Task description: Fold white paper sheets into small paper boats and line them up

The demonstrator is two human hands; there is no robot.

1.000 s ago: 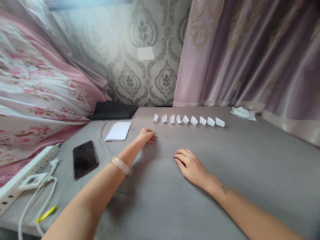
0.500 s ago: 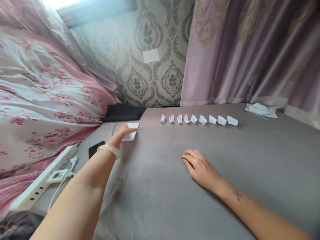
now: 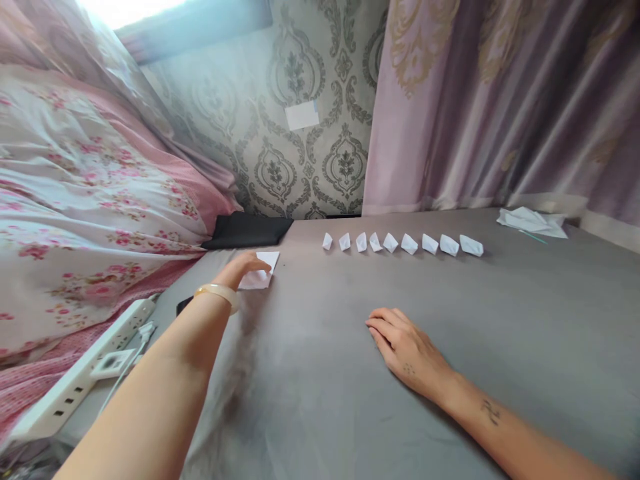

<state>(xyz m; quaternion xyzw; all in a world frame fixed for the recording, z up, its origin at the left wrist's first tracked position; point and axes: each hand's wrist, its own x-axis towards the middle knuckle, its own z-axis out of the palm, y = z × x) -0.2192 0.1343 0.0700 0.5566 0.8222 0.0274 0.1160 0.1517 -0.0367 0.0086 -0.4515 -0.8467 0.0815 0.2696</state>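
Note:
My left hand [image 3: 245,265], with a pale bangle on the wrist, arches over a small stack of white paper [image 3: 257,281] at the left. Its visible fingertip is by the paper's right edge; the other fingers are mostly hidden, and no sheet is seen lifted. My right hand [image 3: 404,340] lies palm down on the grey sheet [image 3: 320,387], fingers stretched out and holding nothing. Beyond it stands a row of several small folded white paper pieces [image 3: 409,244].
A black folded cloth [image 3: 250,230] lies behind the paper stack. A dark phone-like object [image 3: 184,305] is partly hidden by my left forearm. A white power strip [image 3: 85,367] with a plug runs along the left. Loose white papers [image 3: 530,220] lie at the far right by the curtain [image 3: 440,107].
My left hand has risen into more of an arch over the paper and drawn slightly back. My right hand still rests on the sheet. The view has shifted a little.

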